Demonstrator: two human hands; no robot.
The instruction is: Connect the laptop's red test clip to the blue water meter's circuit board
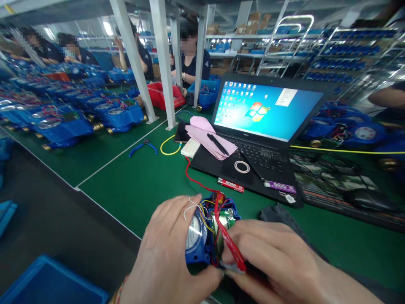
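My left hand (172,249) grasps the blue housing (196,256), likely rigid, best edge-held; I cannot tell what my right hand (268,253), opposite, grips

- Laptop (265,112) on surface (126,181), device (209,236) before it.
- Pliers (146,143) left of laptop, mouse (370,199) right.
- Pens (218,144) on sheets (198,135), sheets over laptop's left edge.
- Bin (158,101) behind pliers; further devices (63,128) left of bin.

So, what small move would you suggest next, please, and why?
I would perhaps brace the blue housing more firmly with the left hand, since the right hand is at its near edge and a red cable crosses its open, wired interior.
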